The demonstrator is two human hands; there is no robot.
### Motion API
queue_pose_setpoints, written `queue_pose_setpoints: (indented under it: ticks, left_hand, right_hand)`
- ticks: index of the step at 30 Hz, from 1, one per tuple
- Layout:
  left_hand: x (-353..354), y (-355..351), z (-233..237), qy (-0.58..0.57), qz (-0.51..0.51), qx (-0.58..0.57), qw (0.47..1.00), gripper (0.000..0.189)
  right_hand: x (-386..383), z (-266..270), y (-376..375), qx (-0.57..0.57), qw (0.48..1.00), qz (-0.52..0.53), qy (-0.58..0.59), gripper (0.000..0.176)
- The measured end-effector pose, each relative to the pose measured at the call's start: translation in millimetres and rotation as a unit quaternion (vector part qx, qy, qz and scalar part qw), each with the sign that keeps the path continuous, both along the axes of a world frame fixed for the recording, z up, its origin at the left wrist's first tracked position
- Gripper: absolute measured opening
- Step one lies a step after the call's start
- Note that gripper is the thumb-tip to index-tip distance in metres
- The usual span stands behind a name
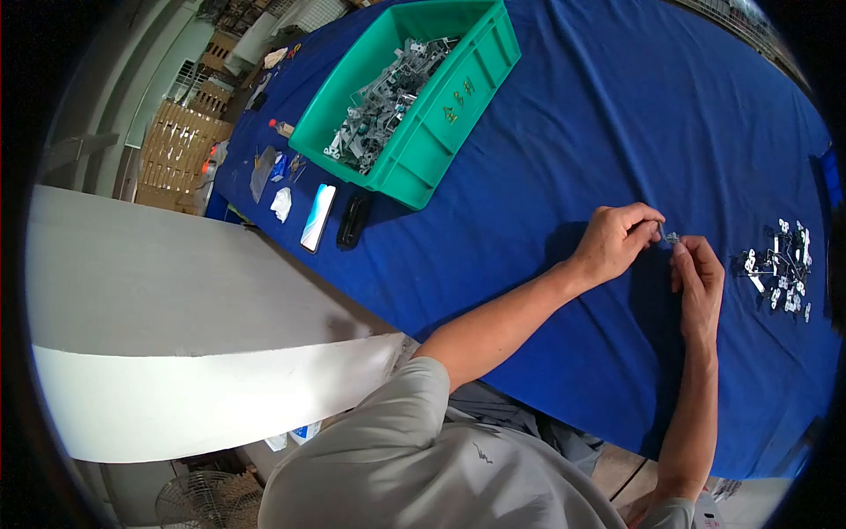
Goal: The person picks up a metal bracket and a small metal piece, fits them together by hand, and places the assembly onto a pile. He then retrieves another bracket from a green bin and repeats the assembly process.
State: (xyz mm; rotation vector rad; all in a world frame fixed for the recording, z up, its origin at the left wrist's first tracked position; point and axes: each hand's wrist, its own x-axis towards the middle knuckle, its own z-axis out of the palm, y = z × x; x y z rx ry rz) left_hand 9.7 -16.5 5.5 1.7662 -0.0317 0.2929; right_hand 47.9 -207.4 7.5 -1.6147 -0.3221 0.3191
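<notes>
Between my two hands is a small grey metal part [671,237], held above the blue cloth. My left hand [614,238] pinches its left end with thumb and forefinger. On the other side, my right hand [699,275] grips the right end, thumb on top and fingers curled. The part's exact shape is too small to make out. To the right of my right hand lies a loose pile of small white and dark metal parts [781,269]. A green plastic crate [441,132] stands at the upper left, holding many grey metal parts [388,101].
Blue cloth [546,115] covers the table. Left of the crate lie a phone [318,218], a black case [353,219], a crumpled white tissue [281,204] and a small blue packet [279,167]. A grey-and-white panel [203,326] borders the table's left side. A wire-cage fan [207,501] stands below.
</notes>
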Motion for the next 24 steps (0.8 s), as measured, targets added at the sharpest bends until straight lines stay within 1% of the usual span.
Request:
queue_pose_setpoints:
  ticks: [2,5,9,11,12,14,15,17,18,19,20,21,22,23,24]
  left_hand:
    - [0.2,-1.7,-1.1,-0.018,0.021,-0.009,1.0,0.018]
    - [1.1,-1.0,-2.7,-0.022,0.04,-0.012,0.999,0.017]
    - [0.4,-2.2,-4.3,-0.01,0.038,-0.005,0.999,0.017]
    - [0.1,-2.0,-4.0,-0.032,0.036,0.011,0.999,0.017]
    - [0.1,-1.6,-3.6,-0.042,0.034,0.018,0.998,0.017]
    - [0.5,2.5,-5.3,-0.066,0.049,0.058,0.995,0.016]
    - [1.7,-0.2,-6.4,-0.08,0.047,0.069,0.993,0.016]
    - [2.2,1.7,-0.8,-0.127,0.043,0.145,0.98,0.015]
    - [2.3,2.7,3.7,-0.143,0.029,0.172,0.974,0.016]
    - [2.1,4.0,7.5,-0.162,0.018,0.2,0.966,0.017]
    - [2.5,4.3,9.3,-0.164,0.009,0.2,0.966,0.019]
    - [1.9,5.0,10.7,-0.165,0.001,0.203,0.965,0.021]
    - [2.9,6.4,9.8,-0.164,-0.005,0.201,0.966,0.022]
    - [4.5,5.7,8.3,-0.162,-0.009,0.203,0.966,0.022]
    - [3.6,2.2,8.5,-0.143,-0.006,0.185,0.972,0.022]
  right_hand:
    - [1.1,-1.5,-2.7,-0.023,0.999,0.013,-0.021,0.017]
    - [-0.8,2.7,-0.5,0.014,1.0,-0.021,-0.007,0.017]
    - [-1.0,6.0,-0.1,-0.028,1.0,-0.001,-0.011,0.016]
    - [-1.7,10.0,-0.1,-0.052,0.998,0.01,-0.02,0.016]
    - [-2.3,7.4,2.4,-0.042,0.999,0.014,-0.032,0.015]
    - [-0.8,-0.5,0.1,-0.035,0.997,0.006,-0.062,0.014]
    - [-2.3,4.9,-0.1,-0.064,0.995,0.001,-0.077,0.013]
    - [-0.5,-0.3,-3.2,-0.08,0.991,0.002,-0.111,0.015]
    - [0.2,1.3,-5.1,-0.092,0.991,0.009,-0.096,0.013]
    - [1.9,-1.5,-6.2,-0.106,0.988,0.011,-0.109,0.011]
    - [2.6,-2.2,-5.6,-0.102,0.987,0.009,-0.126,0.011]
    - [2.5,0.6,-4.3,-0.084,0.991,0.005,-0.107,0.012]
    - [2.8,3.2,-3.1,-0.1,0.991,0.001,-0.088,0.013]
    - [-1.2,9.7,-2.8,-0.063,0.997,-0.006,-0.042,0.013]
    - [-1.7,10.0,-4.0,-0.075,0.996,-0.002,-0.055,0.013]
